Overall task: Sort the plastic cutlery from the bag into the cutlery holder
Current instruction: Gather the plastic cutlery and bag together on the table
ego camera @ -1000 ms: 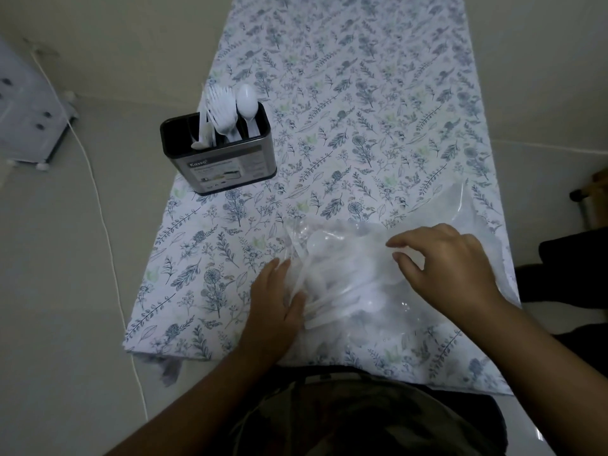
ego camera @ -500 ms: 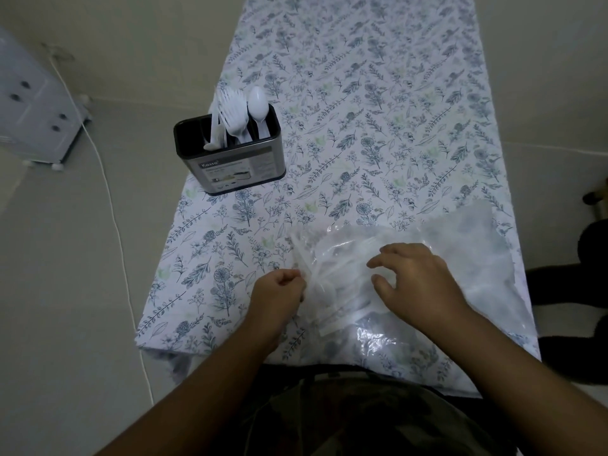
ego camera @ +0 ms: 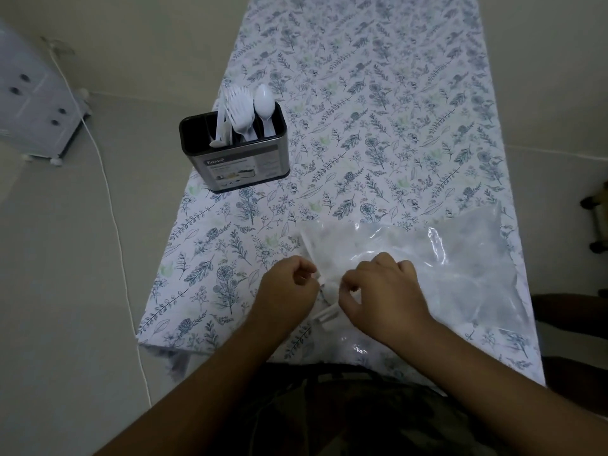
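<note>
1. Since half a second ago both hands have drawn together at the near left corner of the clear plastic bag (ego camera: 411, 258). The left hand (ego camera: 286, 287), which had been a loose fist beside the bag's edge, is now curled at the bag's mouth. The right hand (ego camera: 385, 291), which had been spread on top of the bag, has slid leftward and curled in too.
2. Between the two sets of fingers sits a small bunch of white plastic cutlery (ego camera: 329, 301), with handle ends poking out toward the person. The left fingers are clenched, apparently pinching the bag's edge or a piece of cutlery; which one cannot be told. The right fingers seem to pinch the white pieces, but the grip itself is hidden.
3. This probably means that the next pieces are being drawn out, so sorting is under way but far from finished.
4. The cutlery holder (ego camera: 235, 153) stands well beyond the left fingers, up and to their left on the worktop (ego camera: 378, 110). It already holds white forks, a spoon and other handles, standing upright in its compartments.
5. The bag is thin, glossy and crinkled, lying flat to the right of the fingers and catching highlights. The cutlery is matte white, rigid and slim. The holder is a rounded-corner metal box with a dark rim and a printed label. The worktop wears a smooth cloth printed with blue-grey flowers.
</note>
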The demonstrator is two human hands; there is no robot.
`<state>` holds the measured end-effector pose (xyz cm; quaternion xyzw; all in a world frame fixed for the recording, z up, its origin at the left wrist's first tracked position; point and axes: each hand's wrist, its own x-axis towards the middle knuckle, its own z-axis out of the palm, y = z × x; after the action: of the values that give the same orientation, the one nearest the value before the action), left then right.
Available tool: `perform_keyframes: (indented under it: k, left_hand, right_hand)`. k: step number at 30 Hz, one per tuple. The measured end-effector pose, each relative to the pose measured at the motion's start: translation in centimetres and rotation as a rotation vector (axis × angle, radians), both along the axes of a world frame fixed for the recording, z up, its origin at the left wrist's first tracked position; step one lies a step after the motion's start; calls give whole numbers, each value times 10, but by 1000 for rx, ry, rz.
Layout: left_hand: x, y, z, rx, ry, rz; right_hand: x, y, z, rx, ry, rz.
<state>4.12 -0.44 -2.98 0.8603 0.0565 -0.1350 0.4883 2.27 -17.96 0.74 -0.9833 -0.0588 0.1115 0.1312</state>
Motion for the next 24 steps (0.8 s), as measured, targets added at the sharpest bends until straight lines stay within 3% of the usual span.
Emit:
perform_keyframes:
  k: [3,5,9,18,24]
  left_hand:
    - [-8,10,-17,233,-131,-313]
    - [-12,11,-26,299,-152,-413]
    - [-10,7,-24,326,-178,-433]
    - [14,-13,-1,443,-482,-679]
    - [22,-8,0,502,-541,-683]
  right_hand:
    - [0,-10,1,125,7,-71]
    - [0,-16,4,215,27,-123]
    - [0,-26,9,232,41,-190]
    - [-3,-32,16,389,77,-248]
    - [-3,-34,18,412,86,-253]
